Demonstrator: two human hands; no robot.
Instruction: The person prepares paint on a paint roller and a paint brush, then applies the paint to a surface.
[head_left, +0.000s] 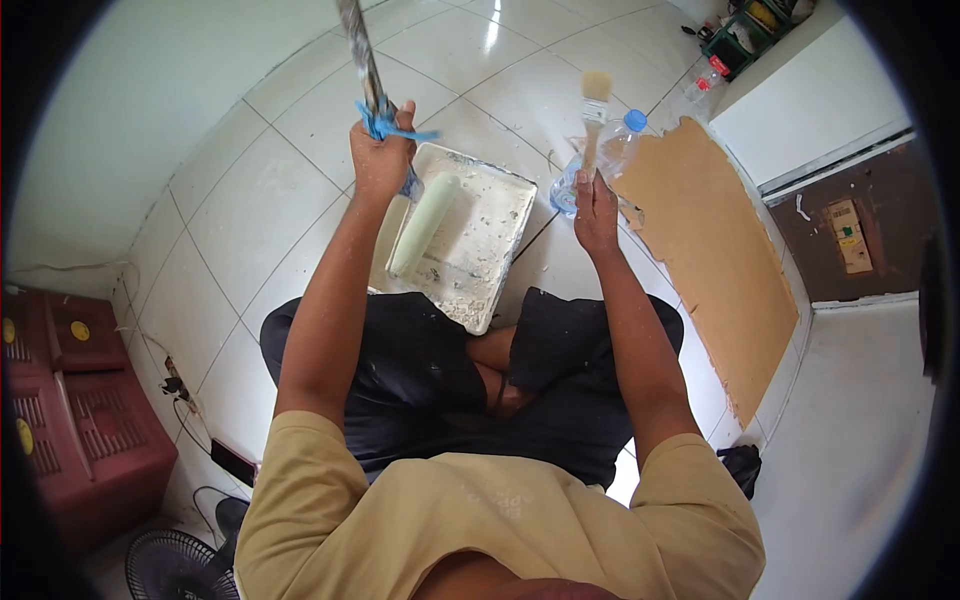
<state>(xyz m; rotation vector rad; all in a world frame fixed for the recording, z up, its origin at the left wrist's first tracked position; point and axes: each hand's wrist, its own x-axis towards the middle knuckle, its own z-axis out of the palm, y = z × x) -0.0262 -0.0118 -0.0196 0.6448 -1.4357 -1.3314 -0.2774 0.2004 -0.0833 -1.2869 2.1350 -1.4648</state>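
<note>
My left hand is closed around the handle of a paint roller, just below a blue tie on its long pole. The pale green roller sleeve rests in a white, paint-crusted tray on the floor in front of my crossed legs. Over on the right, my right hand grips a flat paintbrush by its handle, bristles pointing up and away from me. Beside and partly behind that hand lies a clear plastic bottle with a blue cap.
Brown cardboard covers the tiled floor at right. Red plastic furniture stands at left, near cables and a phone. A fan is at lower left. Another bottle and a green rack are at upper right.
</note>
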